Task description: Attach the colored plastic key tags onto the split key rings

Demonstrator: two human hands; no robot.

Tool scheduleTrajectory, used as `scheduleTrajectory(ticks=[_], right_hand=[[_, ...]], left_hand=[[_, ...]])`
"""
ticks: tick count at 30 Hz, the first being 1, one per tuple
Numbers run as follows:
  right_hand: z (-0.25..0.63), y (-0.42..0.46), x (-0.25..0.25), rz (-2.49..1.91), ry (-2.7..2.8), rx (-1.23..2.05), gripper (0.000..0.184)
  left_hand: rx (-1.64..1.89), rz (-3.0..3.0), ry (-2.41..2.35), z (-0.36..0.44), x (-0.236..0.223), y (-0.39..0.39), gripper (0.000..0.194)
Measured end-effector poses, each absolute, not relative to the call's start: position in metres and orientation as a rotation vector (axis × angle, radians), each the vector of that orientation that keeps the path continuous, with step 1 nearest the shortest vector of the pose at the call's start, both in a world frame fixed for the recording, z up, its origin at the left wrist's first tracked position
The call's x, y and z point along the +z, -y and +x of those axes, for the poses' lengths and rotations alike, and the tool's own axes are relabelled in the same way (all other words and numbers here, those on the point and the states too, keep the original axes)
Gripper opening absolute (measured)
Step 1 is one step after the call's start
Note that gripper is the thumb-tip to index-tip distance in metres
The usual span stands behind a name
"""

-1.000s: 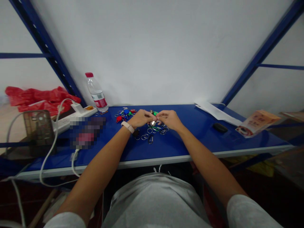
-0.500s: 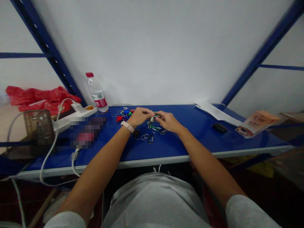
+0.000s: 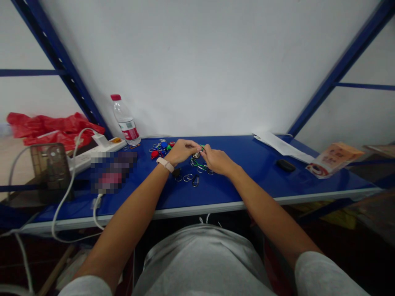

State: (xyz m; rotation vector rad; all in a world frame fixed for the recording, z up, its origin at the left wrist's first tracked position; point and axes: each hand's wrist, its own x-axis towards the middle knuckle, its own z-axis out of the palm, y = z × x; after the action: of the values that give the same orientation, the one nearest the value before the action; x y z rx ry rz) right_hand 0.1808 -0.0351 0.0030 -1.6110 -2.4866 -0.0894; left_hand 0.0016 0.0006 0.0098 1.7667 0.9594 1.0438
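Note:
My left hand (image 3: 181,151) and my right hand (image 3: 217,159) meet over the blue table (image 3: 253,181), fingertips pinched together on a small metal key-ring piece (image 3: 196,155). Under and around them lies a scatter of metal rings and clips (image 3: 189,177), with a green clip (image 3: 201,165) just below my right fingers. Red, blue and green key fobs (image 3: 161,148) lie just left of my left hand. A pale band sits on my left wrist (image 3: 165,164).
A water bottle (image 3: 124,119) stands at the back left beside a white power strip (image 3: 92,153) with cables. A red bag (image 3: 49,126) lies far left. White paper (image 3: 282,145), a small black object (image 3: 285,165) and an orange packet (image 3: 333,159) sit at right.
Both hands have shifted slightly left and back while staying pinched together on the small metal piece; my right hand has moved closer to my left.

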Motion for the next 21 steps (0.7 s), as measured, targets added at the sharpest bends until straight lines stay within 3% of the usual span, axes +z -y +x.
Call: scheduleTrajectory(ticks=[11,21], right_hand=[[0.188,0.030,0.004,-1.668,2.373,-0.051,0.035],[0.186,0.024,-0.003,-1.646,2.288,0.051,0.036]], left_hand=[[1.136,1.799,-1.062,-0.002,0.010,-0.002,0.020],[1.067,1.584,-0.961,0.003,0.010,-0.001,0.012]])
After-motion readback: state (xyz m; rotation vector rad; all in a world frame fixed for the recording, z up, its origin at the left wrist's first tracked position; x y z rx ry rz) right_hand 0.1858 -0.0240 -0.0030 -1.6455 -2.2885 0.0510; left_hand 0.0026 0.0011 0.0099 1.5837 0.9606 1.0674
